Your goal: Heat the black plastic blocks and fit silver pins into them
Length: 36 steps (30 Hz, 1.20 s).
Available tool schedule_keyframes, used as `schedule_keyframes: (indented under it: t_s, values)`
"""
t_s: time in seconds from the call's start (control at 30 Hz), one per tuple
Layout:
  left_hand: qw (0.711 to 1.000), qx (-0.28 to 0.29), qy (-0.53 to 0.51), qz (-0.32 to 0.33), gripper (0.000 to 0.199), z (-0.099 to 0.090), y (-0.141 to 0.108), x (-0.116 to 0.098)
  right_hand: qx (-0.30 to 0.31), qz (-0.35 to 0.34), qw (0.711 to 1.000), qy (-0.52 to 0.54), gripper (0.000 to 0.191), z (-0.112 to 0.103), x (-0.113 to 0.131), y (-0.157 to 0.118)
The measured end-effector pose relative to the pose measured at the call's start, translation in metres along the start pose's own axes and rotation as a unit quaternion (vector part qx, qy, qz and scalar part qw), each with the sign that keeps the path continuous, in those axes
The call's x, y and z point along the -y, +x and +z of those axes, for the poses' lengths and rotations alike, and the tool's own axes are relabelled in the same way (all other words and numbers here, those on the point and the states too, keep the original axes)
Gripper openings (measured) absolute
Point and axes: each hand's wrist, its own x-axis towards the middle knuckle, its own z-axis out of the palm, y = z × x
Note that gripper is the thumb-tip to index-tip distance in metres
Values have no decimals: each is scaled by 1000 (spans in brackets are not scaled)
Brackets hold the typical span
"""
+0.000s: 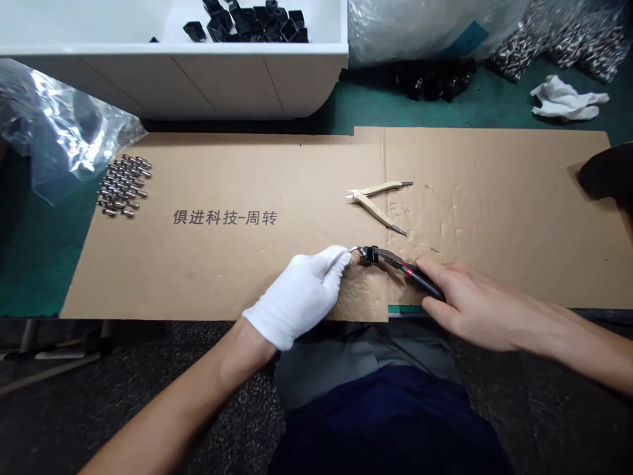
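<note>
1. Far to the left of the left hand, a clear plastic bag (59, 125) lies on the green tabletop (366, 112), at the edge of a cardboard sheet (494, 198). Just beside the bag, metal pins (123, 186) sit in tight rows on the cardboard.
2. Ahead of the left hand, a white bin (173, 79) holds black parts (257, 25).
3. The left hand (297, 297), in a white glove, is closed, pinching a small metal piece (355, 250) whose far end meets the head of the pliers.
4. The bare right hand (475, 303) is clenched around the pliers (395, 264), which have black handles with a red band, and their head sits right at the gloved fingertips.
5. Just ahead of both hands, a second pair of pliers (376, 203) with tan handles lies open on the cardboard, untouched.
6. Well ahead of the right hand, a white rag (566, 99) lies on the tabletop.
</note>
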Motion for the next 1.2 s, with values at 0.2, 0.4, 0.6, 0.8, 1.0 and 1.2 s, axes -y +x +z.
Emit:
schedule_keyframes:
  t_s: [0.2,0.4,0.6,0.8,1.0,1.2]
  values:
    - [999,-28,-27,1,28,3,-2,-4,-20,-19,1000,-1,5,-4,-2,3]
    - [971,-126,-195,-63,29,26,-9,-15,84,8,872,482,18,13,13,2]
    - [954,-230,-178,-70,27,40,-11,-21,204,5,555,807,33,42,32,1]
    - [944,-271,-174,-70,29,46,-12,-20,219,-55,424,877,32,64,52,8]
    - [928,-316,-183,-72,27,53,-14,-19,239,-111,336,904,27,74,71,9]
    - [950,-267,-153,-47,27,37,-11,-14,150,-64,605,780,30,66,49,5]
